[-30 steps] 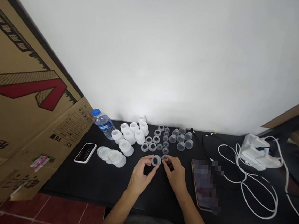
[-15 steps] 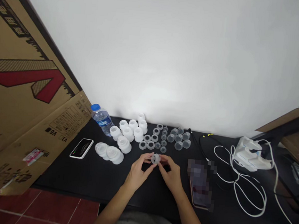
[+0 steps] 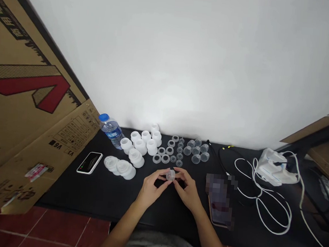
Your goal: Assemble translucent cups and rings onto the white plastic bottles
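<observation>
The clear piece [image 3: 170, 175] between the fingers [image 3: 161, 173] is too small to make out fully, the phone [image 3: 219, 205] to their right is blurred into squares, and the box [image 3: 32, 123] far to their left is cut off by the edge.

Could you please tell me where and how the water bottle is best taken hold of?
I'd probably grip the water bottle around its labelled middle, coming from the near side: its body looks round, with the cardboard box close on its left and white containers on its right.

On the table [image 3: 95, 194], rings [image 3: 165, 162] lie between bottles [image 3: 140, 148], left, and cups [image 3: 196, 158], right.
</observation>
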`<state>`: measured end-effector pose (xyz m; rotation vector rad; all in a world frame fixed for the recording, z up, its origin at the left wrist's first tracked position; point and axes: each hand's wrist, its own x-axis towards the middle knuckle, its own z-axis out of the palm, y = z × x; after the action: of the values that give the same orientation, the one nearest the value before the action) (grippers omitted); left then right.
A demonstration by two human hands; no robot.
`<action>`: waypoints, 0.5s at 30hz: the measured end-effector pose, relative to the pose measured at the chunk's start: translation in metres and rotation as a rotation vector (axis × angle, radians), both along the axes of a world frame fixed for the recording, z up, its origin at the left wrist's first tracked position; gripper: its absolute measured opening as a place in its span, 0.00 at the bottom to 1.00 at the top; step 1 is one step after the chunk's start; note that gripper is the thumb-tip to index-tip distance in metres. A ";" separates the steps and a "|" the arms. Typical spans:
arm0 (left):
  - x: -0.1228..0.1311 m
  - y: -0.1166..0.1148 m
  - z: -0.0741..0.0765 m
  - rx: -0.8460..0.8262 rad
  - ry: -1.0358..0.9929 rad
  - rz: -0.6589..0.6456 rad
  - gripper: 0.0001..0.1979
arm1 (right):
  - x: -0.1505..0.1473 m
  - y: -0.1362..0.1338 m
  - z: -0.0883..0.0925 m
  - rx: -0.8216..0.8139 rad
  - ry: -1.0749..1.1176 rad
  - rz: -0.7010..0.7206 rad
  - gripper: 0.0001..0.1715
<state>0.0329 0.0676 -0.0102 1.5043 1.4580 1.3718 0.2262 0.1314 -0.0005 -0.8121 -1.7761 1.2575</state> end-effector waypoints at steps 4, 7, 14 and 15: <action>0.000 0.001 -0.002 -0.024 -0.079 -0.034 0.18 | 0.001 -0.001 0.000 -0.006 0.008 0.022 0.27; 0.000 0.002 -0.004 -0.024 -0.137 -0.038 0.18 | 0.000 -0.003 0.002 -0.010 0.019 0.028 0.28; 0.002 0.002 -0.004 -0.014 -0.149 -0.005 0.20 | 0.001 -0.003 0.007 -0.047 0.021 0.085 0.26; 0.002 0.002 -0.004 -0.017 -0.144 0.000 0.19 | 0.000 -0.003 0.006 -0.061 0.023 0.074 0.26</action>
<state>0.0353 0.0694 -0.0140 1.3655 1.3762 1.4332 0.2260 0.1286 0.0056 -0.7689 -1.7710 1.3692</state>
